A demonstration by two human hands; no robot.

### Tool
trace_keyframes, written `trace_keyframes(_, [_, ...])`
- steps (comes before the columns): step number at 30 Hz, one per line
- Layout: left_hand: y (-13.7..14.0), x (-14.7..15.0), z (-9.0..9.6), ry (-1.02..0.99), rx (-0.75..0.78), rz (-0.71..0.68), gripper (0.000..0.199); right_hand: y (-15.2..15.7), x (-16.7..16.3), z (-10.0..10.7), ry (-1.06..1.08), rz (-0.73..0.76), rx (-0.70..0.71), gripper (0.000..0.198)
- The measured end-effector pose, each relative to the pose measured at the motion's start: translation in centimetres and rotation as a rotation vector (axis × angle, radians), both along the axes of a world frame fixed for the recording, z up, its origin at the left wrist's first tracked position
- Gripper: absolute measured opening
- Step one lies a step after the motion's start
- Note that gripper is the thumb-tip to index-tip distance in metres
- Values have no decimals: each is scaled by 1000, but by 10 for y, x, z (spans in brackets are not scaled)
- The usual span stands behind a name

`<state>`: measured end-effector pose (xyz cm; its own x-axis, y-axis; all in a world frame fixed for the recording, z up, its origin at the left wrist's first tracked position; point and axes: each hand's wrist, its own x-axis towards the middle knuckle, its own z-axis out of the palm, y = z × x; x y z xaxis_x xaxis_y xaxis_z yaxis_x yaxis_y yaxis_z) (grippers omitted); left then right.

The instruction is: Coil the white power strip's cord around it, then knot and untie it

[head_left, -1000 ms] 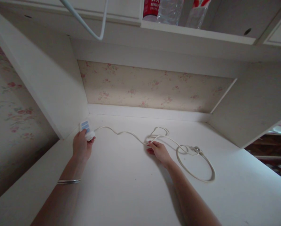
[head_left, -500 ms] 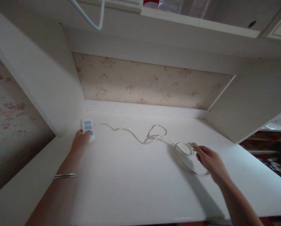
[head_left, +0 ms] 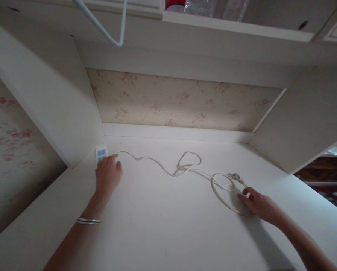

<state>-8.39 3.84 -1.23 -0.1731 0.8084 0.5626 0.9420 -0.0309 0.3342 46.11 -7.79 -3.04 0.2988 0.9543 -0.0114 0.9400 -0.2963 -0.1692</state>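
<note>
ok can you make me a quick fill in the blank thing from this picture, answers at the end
1. The left hand partly covers the power strip, whose visible socket panels are ____.
2. Near the right hand, the cord ends in a ____.
3. A silver bracelet circles the person's ____ wrist.
4. The wallpaper has a pattern of pinkish ____.

Missing words: blue; plug; left; flowers.
</note>
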Motion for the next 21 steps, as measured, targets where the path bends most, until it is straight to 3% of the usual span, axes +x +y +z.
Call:
trace_keyframes(4, [-14, 77, 8, 63, -102, -547, 28, -21, -41, 22, 273, 279, -186, 37])
trace_keyframes(7, [-21, 137, 10, 127, -195, -716, 40, -26, -65, 25, 222, 345, -166, 29])
trace_keyframes(10, [-18, 180, 8, 212, -295, -750, 46, -18, -73, 22, 76, 333, -110, 26])
trace_keyframes(13, [-8, 197, 4, 259, -367, -750, 31, -4, -64, 21, -118, 301, -82, 27])
trace_keyframes(17, [8, 183, 4, 242, -398, -676, 35, 27, -13, 26, -320, 144, -47, 28])
trace_keyframes(21, [19, 150, 8, 233, -412, -558, 36, 65, 64, 29, -332, -62, 42, 28])
